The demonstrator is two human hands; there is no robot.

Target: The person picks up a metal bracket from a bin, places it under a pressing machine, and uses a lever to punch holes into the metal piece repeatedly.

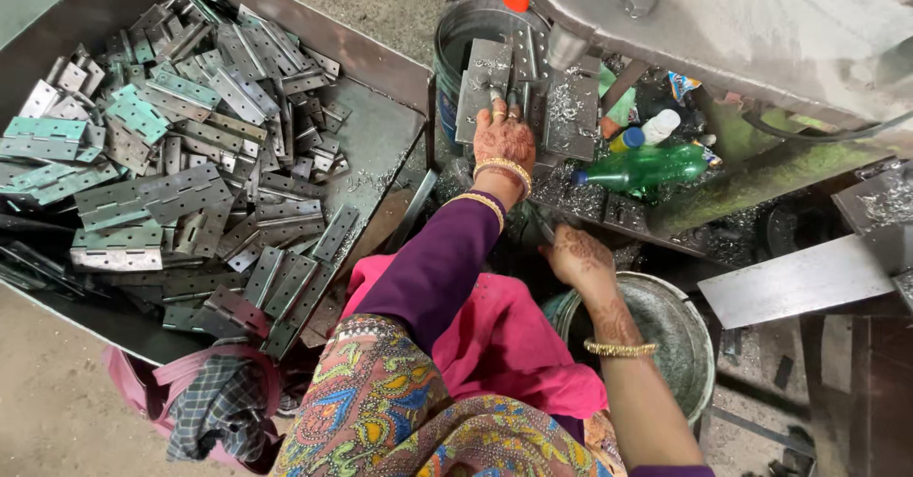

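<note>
The left hand (504, 139) lies flat, fingers stretched forward and pressed down on a hinge (483, 82) that rests on the machine bed (571, 116); nothing is pinched, the fingertips simply hold the plate against the surface. The hinge sits just under the drill head (561, 49), with bright metal shavings (569, 106) scattered over it and over the plate beside it. The right hand (575, 256) hangs lower, near the front edge of the bed, fingers curled loosely; whether it holds anything cannot be told, since its palm faces away. Both wrists carry gold bangles, and the left arm wears a purple sleeve (433, 268).

To the left, a large metal tray (380, 139) holds a heap of hinges (181, 173), some grey, some with a greenish tint, lying in all directions. A blue-rimmed bucket (456, 30) stands behind the left hand, partly hidden by the hinge. A green bottle (647, 168) lies on its side on the bed, to the right of the left hand, with a yellow bottle (632, 136) with a blue cap just behind it. A round steel basin (680, 330) sits beneath the right forearm. A pink cloth (495, 334) covers the lap, above patterned fabric. A pink bag (204, 401) with checked cloth lies on the floor by the tray.
</note>
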